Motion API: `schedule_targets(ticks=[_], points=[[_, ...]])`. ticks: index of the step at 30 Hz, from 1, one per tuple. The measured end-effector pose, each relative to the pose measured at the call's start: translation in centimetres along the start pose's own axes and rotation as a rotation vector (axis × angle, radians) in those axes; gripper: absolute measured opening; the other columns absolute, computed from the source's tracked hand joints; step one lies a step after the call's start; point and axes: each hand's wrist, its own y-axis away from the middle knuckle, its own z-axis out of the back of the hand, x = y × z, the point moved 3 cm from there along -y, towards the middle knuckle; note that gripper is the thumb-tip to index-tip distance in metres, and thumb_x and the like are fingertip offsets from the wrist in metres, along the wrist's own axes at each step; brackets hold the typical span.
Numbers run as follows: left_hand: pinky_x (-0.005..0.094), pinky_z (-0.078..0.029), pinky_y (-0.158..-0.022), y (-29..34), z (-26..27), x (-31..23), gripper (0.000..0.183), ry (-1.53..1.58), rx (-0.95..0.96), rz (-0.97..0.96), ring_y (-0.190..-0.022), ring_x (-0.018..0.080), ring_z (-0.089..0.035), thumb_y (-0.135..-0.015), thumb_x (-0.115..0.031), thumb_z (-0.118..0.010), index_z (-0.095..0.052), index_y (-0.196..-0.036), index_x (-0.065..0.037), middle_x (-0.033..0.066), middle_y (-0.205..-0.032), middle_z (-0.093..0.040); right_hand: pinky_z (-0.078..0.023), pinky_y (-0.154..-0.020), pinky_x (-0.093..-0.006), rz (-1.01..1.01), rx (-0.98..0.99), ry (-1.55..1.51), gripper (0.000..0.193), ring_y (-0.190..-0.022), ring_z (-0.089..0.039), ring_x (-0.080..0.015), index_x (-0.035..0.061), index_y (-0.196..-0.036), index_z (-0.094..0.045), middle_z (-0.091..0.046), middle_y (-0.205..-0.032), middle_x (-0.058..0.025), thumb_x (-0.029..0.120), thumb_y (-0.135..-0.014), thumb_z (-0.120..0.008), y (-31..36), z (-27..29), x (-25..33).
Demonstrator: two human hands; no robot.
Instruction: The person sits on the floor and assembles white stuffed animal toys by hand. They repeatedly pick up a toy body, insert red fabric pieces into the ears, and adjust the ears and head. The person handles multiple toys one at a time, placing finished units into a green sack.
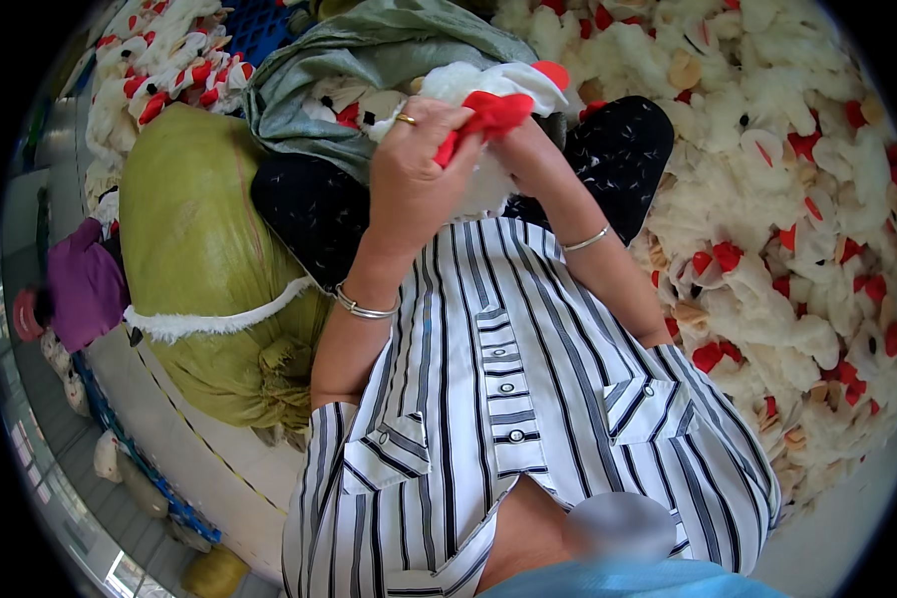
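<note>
A white plush toy skin (pixel 483 82) with a red fabric piece (pixel 496 115), shaped like a bow, lies across my lap. My left hand (pixel 417 159), a ring on one finger, is closed with the red piece pinched between thumb and fingers. Just to the right, my right hand (pixel 525 154) is bent in behind the red piece against the white plush; its fingertips are hidden. Beyond my hands a grey-green woven sack (pixel 379 50) gapes, with more plush skins (pixel 354 105) inside it.
A large heap of white plush skins with red parts (pixel 767 229) spreads along my right side. A stuffed olive sack (pixel 204 219) stands at my left, a strip of white fur (pixel 219 327) across it. Farther left is another person in purple (pixel 85 284).
</note>
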Motion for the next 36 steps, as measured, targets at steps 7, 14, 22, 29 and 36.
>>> schedule_targets(ticks=[7, 14, 22, 29, 36], points=[[0.0208, -0.048, -0.068, -0.4, 0.4, 0.6, 0.015, 0.196, -0.04, 0.11, -0.077, 0.0068, -0.058, -0.086, 0.001, -0.067, -0.067, -0.101, 0.003, 0.0031, -0.089, -0.065, -0.049, -0.06, -0.0289, 0.27, -0.155, 0.673, 0.026, -0.068, -0.06, -0.0124, -0.0037, -0.094, -0.064, -0.064, -0.075, -0.0067, 0.02, -0.085, -0.071, 3.2, 3.4, 6.9], [0.0234, -0.049, -0.066, -0.7, 0.8, -0.1, 0.016, 0.261, -0.055, 0.255, -0.073, 0.01, -0.059, -0.084, 0.0, -0.068, -0.065, -0.1, 0.0, 0.0038, -0.085, -0.064, -0.044, -0.061, -0.0222, 0.646, -0.059, 0.443, 0.024, -0.077, -0.056, -0.0061, -0.0006, -0.097, -0.067, -0.065, -0.081, -0.0001, 0.018, -0.083, -0.073, 4.4, 0.8, 9.7], [0.0212, -0.046, -0.065, -0.3, 1.4, -0.1, 0.021, 0.145, -0.021, 0.181, -0.07, 0.0074, -0.054, -0.079, -0.007, -0.076, -0.059, -0.091, -0.003, -0.0008, -0.083, -0.059, -0.045, -0.063, -0.0182, 0.518, -0.059, 0.184, 0.021, -0.073, -0.056, -0.0029, -0.0044, -0.101, -0.066, -0.067, -0.083, -0.0014, 0.012, -0.088, -0.068, 3.9, 1.2, 8.7], [0.0257, -0.049, -0.066, -0.4, 1.1, 0.2, 0.021, 0.092, -0.056, 0.157, -0.069, 0.0143, -0.058, -0.077, -0.005, -0.077, -0.06, -0.088, 0.0, 0.0046, -0.079, -0.059, -0.046, -0.065, -0.0172, 0.491, 0.0, 0.065, 0.022, -0.076, -0.058, -0.0032, -0.0046, -0.102, -0.066, -0.067, -0.087, -0.0013, 0.013, -0.089, -0.069, 4.2, 1.0, 8.7], [0.0264, -0.05, -0.067, 0.0, 0.8, -0.4, 0.015, 0.276, -0.027, 0.389, -0.069, 0.0143, -0.06, -0.08, -0.001, -0.071, -0.064, -0.092, 0.002, 0.0088, -0.079, -0.064, -0.047, -0.065, -0.0182, 0.552, -0.045, 0.349, 0.015, -0.071, -0.055, -0.0042, -0.0009, -0.099, -0.065, -0.065, -0.083, -0.0012, 0.006, -0.086, -0.065, 4.0, 1.0, 8.6]])
